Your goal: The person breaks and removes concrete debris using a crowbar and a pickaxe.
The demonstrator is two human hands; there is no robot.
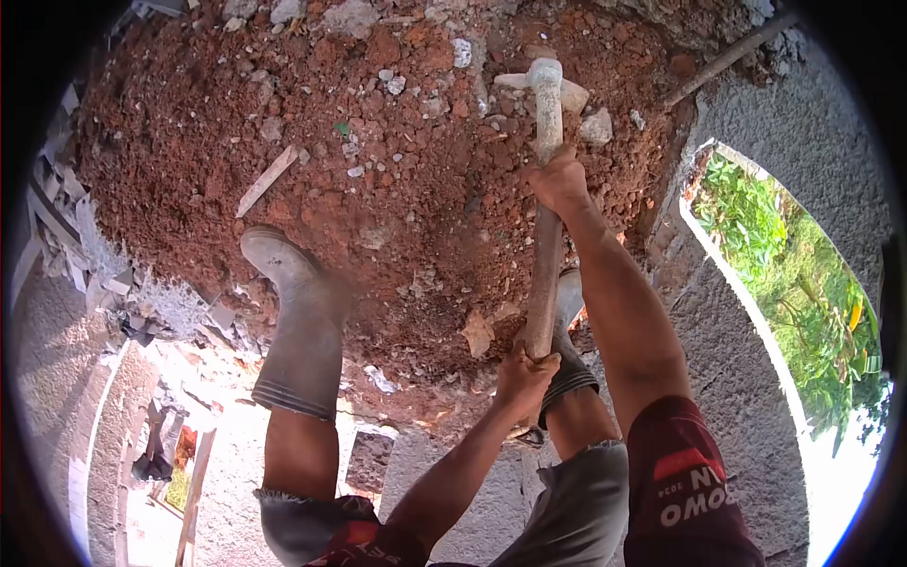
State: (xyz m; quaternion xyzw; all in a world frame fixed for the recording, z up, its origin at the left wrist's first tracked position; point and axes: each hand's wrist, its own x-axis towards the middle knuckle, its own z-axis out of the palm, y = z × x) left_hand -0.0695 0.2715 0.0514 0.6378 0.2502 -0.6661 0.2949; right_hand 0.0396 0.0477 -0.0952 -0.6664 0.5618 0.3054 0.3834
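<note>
A pickaxe (546,250) with a long wooden handle runs up the head view, its pale, dusty head at the far end. My right hand (559,180) is closed around the handle just below that head. Lower down, near the butt of the handle, my left hand (525,380) grips it too. The head lies at the red, stony soil (416,236); whether its tips are sunk in cannot be told. A pale stone (596,127) sits beside the head, and a flat brownish chunk (478,334) lies left of the handle.
My grey rubber boot (298,302) stands on the soil's near edge; the other is partly behind the handle. A wood strip (267,181) lies ahead of it. A pole (732,57) leans at upper right, by a rough wall (727,369) with an opening. Broken rubble (71,227) lines the left.
</note>
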